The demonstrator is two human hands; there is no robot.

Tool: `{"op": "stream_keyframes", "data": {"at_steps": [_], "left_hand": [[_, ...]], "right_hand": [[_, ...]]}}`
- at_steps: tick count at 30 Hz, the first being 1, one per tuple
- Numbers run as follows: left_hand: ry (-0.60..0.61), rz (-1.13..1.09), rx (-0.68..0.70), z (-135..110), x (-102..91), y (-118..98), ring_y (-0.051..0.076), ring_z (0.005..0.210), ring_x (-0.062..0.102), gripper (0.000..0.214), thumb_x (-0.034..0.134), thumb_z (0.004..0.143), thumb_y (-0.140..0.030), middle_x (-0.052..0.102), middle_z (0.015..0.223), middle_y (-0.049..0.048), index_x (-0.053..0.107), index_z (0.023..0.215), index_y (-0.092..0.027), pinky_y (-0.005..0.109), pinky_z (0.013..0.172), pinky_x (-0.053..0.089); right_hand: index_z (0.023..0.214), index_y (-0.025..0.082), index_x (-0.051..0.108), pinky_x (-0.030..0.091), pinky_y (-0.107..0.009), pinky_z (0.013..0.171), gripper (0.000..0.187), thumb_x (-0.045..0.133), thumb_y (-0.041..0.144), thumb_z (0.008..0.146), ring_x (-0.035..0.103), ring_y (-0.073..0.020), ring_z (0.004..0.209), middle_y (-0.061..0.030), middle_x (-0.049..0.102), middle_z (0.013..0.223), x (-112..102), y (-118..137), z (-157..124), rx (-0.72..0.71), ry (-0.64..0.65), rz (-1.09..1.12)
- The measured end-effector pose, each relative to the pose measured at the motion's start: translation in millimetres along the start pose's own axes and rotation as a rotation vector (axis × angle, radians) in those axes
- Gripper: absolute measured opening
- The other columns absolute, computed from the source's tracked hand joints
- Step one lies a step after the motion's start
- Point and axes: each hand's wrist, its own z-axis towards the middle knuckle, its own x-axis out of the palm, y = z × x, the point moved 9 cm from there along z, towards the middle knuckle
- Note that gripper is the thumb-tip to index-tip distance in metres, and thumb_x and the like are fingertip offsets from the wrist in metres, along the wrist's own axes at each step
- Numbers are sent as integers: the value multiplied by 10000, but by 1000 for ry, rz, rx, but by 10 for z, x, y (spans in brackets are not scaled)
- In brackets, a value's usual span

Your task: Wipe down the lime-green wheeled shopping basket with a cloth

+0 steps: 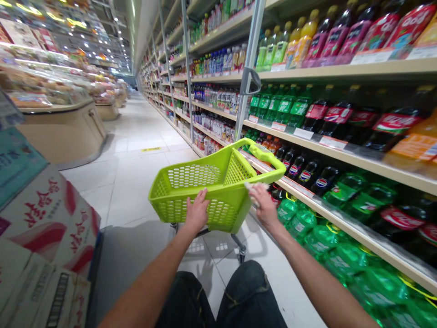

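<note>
A lime-green wheeled shopping basket [191,182] stands tilted in front of me in a supermarket aisle. My left hand [197,212] lies on the basket's near wall, fingers stretched over its rim. My right hand [263,203] is at the basket's right edge below the handle [264,156], fingers closed on a small pale crumpled thing [251,187], perhaps a cloth or paper. The basket's inside looks empty from here. My knees in dark trousers show at the bottom.
Shelves [341,157] of soft-drink bottles run along the right, close to the basket. Stacked cardboard boxes [44,237] stand at the left. Rounded display counters [64,132] lie further left. The tiled aisle floor [136,150] stretches ahead.
</note>
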Motion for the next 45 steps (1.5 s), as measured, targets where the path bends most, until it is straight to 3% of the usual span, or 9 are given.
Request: {"op": "stream_keyframes", "data": {"at_steps": [4,10,12,19,25,27,33,40,45], "left_hand": [[-16,-13,-24,-28,-4,-14,201,1313,218,432,380,668,-46,251,1429,38,591,1005,-214,555,1013,231],[-19,-18,-23,-60,-23,-43,201,1311,225,413,376,699,-66,257,1427,37,590,1016,-221,548,1017,230],[-17,-13,-13,-71,-31,-33,195,1308,233,414,366,703,-67,265,1423,44,586,1019,-220,560,1012,226],[11,-46,-31,-117,-2,-75,215,1320,195,420,414,665,-70,221,1440,36,594,1006,-234,573,1014,199],[33,-80,4,-131,-21,-116,195,1317,204,485,401,682,-81,257,1429,19,532,1116,-255,567,1031,167],[11,-65,-63,-143,-48,51,186,1306,236,549,382,695,-87,289,1416,40,439,1222,-231,546,1047,156],[24,9,-239,-185,27,425,213,1316,203,643,355,691,-90,262,1423,86,287,1327,-158,570,1035,153],[58,42,-154,-205,65,314,213,1330,149,670,359,692,-106,203,1442,83,234,1349,-151,561,1035,148],[20,46,-239,-276,32,514,222,1325,168,655,352,691,-106,221,1436,90,265,1339,-144,561,1035,149]], "right_hand": [[1099,166,557,270,-487,1020,413,380,56,743,288,-227,1277,-93,476,1276,-454,-388,438,200,-161,-190],[1067,174,584,302,-444,991,384,379,35,774,345,-207,1243,-91,541,1215,696,424,286,-57,290,-79],[1072,189,583,297,-423,1001,358,367,70,812,351,-185,1238,-80,551,1203,828,615,226,-149,337,-22],[1101,176,564,260,-477,1013,378,374,65,793,304,-241,1257,-104,503,1241,34,0,570,85,56,-194],[984,185,610,311,-465,983,318,367,72,813,353,-226,1224,-95,553,1185,750,647,351,-105,233,-82],[998,185,603,323,-454,977,338,356,56,807,369,-217,1212,-89,558,1179,702,615,361,-115,210,-79],[1058,167,576,261,-504,998,398,366,25,751,297,-245,1258,-112,497,1243,-63,-131,463,113,-35,-221],[990,190,600,310,-441,990,377,336,22,780,294,-189,1267,-78,533,1213,854,619,189,-91,186,0],[1025,178,585,268,-456,1019,380,339,27,778,303,-197,1260,-82,518,1228,514,320,334,-62,77,-29]]}}
